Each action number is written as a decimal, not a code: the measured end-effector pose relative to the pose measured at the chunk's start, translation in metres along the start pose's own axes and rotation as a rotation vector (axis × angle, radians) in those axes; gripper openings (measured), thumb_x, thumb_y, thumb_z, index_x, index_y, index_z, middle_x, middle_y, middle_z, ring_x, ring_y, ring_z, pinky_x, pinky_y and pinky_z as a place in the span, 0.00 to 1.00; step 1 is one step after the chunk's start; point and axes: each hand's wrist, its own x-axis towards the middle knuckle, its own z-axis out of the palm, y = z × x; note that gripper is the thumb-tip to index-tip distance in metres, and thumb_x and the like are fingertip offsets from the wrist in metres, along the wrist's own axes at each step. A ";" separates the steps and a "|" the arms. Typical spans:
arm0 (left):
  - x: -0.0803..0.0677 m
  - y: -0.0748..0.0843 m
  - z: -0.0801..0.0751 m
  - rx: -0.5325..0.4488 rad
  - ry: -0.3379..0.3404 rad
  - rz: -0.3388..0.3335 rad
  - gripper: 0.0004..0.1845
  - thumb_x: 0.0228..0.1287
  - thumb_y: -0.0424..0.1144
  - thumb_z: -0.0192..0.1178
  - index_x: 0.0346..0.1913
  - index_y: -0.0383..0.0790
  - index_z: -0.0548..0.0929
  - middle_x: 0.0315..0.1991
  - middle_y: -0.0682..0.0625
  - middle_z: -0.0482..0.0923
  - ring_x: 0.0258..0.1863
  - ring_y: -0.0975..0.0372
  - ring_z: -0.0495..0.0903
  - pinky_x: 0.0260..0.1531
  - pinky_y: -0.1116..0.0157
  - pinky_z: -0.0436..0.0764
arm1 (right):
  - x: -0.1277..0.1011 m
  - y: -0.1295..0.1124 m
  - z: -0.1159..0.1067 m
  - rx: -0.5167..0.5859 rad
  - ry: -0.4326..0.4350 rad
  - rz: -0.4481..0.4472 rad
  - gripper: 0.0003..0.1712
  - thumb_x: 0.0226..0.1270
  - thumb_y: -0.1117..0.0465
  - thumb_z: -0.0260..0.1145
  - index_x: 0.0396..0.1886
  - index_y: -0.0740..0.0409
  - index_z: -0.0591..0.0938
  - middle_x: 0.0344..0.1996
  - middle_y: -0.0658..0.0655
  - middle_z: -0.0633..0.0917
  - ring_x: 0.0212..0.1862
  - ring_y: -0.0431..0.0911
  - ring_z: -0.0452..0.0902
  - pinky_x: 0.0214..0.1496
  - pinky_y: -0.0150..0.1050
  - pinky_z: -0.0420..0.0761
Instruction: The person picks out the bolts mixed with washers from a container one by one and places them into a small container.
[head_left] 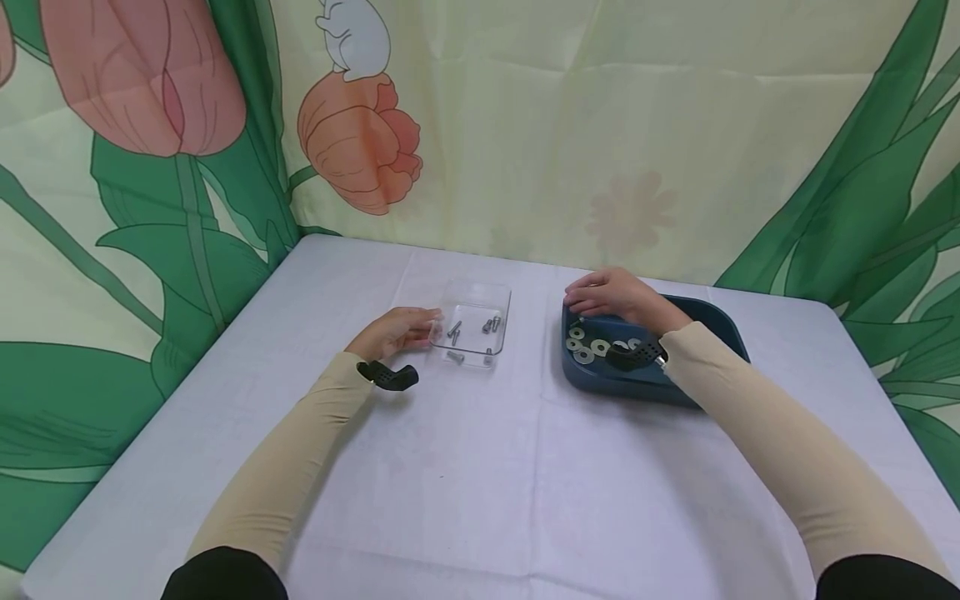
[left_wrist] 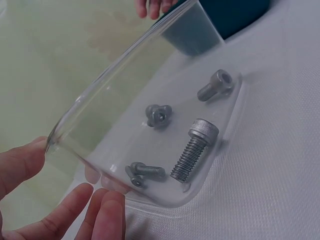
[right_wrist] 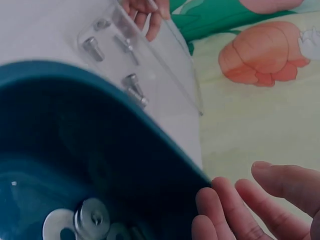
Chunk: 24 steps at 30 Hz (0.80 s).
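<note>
My left hand grips the left side of a clear plastic box, thumb at the rim and fingers along the wall in the left wrist view. Inside the box lie several socket head bolts of different sizes. Over at the right, my right hand is at the far left rim of a dark blue tray. Its fingertips are right at the rim, while the thumb stands apart with nothing pinched. Several metal washers lie in the tray, partly hidden by the right wrist.
A white cloth covers the table under the box and tray. Behind it hangs a printed curtain with flowers and leaves, close along the table's far edge. Each wrist wears a black strap device.
</note>
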 end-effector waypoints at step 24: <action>0.003 0.001 0.002 0.015 0.028 -0.032 0.29 0.66 0.45 0.57 0.66 0.36 0.65 0.62 0.41 0.65 0.45 0.62 0.72 0.36 0.76 0.79 | 0.004 0.034 -0.019 0.143 -0.065 0.217 0.30 0.74 0.63 0.50 0.68 0.76 0.57 0.37 0.48 0.86 0.38 0.36 0.82 0.52 0.34 0.80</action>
